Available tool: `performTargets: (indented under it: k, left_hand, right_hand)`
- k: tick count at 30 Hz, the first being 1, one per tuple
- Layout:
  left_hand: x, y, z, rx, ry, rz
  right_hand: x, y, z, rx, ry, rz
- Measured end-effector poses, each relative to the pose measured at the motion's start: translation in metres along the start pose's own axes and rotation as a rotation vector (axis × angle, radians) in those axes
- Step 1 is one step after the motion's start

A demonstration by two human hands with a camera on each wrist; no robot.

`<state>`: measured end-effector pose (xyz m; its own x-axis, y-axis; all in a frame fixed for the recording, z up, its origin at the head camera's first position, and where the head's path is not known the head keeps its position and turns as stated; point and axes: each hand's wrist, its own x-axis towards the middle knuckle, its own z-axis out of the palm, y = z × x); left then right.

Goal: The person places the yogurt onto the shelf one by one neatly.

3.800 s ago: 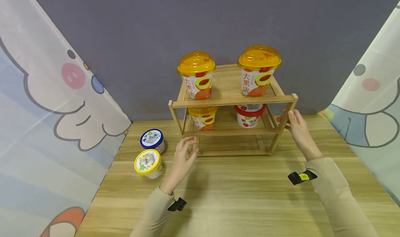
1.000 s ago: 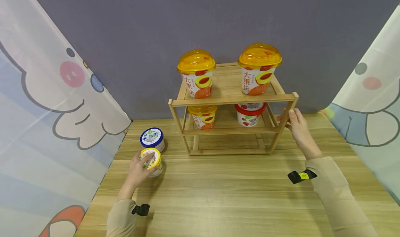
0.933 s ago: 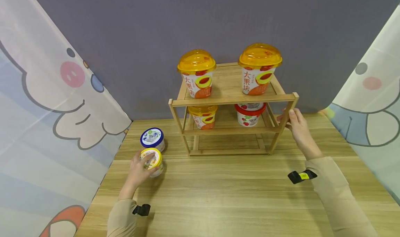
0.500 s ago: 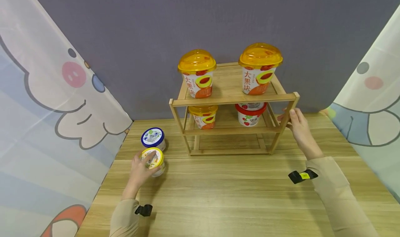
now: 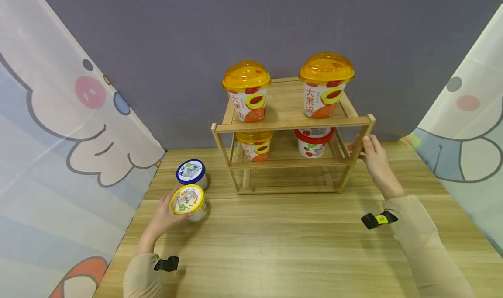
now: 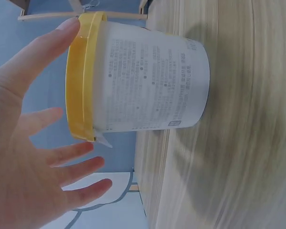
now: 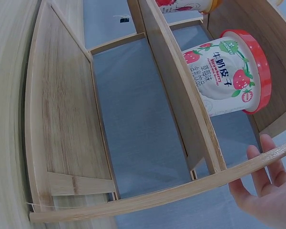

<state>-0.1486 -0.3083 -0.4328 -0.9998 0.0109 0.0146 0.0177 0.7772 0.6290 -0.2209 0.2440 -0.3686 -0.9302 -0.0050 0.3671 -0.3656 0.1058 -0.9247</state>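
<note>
My left hand (image 5: 163,215) is at the yellow-lidded cup (image 5: 195,210), which stands upright on the table. In the left wrist view, the thumb touches the edge of the yellow lid (image 6: 81,76), while the other fingers (image 6: 76,171) spread loosely beside it. Just behind that cup stands a blue-lidded cup (image 5: 191,172). My right hand (image 5: 375,164) holds the front right post of the wooden rack (image 5: 292,124), its thumb in front and fingers reaching behind. Inside the rack, a red-lidded strawberry cup (image 7: 229,71) sits close to that hand in the right wrist view.
Two large fruit cups with domed orange lids, one left (image 5: 248,92) and one right (image 5: 325,86), stand on the top shelf. A similar orange-lidded cup (image 5: 256,147) is on the middle shelf. A grey backdrop (image 5: 188,71) and printed curtains (image 5: 475,110) enclose the wooden table (image 5: 283,241).
My left hand went from the rack's left side to the yellow-lidded cup. Within the last half second it shifted left, its finger leaving the lid's top. The right hand stays on the post.
</note>
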Motion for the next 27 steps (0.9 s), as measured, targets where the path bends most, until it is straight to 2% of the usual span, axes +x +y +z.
performTargets:
  k: [5,9,13,15,20,27]
  left_hand:
    - [0.001,0.007,0.008,0.071,0.078,0.002]
    - [0.004,0.019,0.020,0.205,0.175,-0.008]
    - [0.008,0.029,0.030,0.339,0.246,-0.067]
    - [0.010,0.032,0.034,0.377,0.267,-0.096]
    - [0.013,0.035,0.039,0.404,0.285,-0.120]
    - [0.011,0.034,0.038,0.374,0.241,-0.086]
  right_hand:
    - [0.000,0.000,0.000,0.008,0.004,-0.002]
    - [0.000,0.000,0.001,0.006,0.008,0.002]
    - [0.000,0.000,0.001,0.028,0.016,0.002]
    - [0.000,0.000,0.001,0.046,0.016,-0.001]
    - [0.000,0.000,0.001,0.069,0.015,-0.002]
    - [0.000,0.003,0.000,0.056,0.002,-0.014]
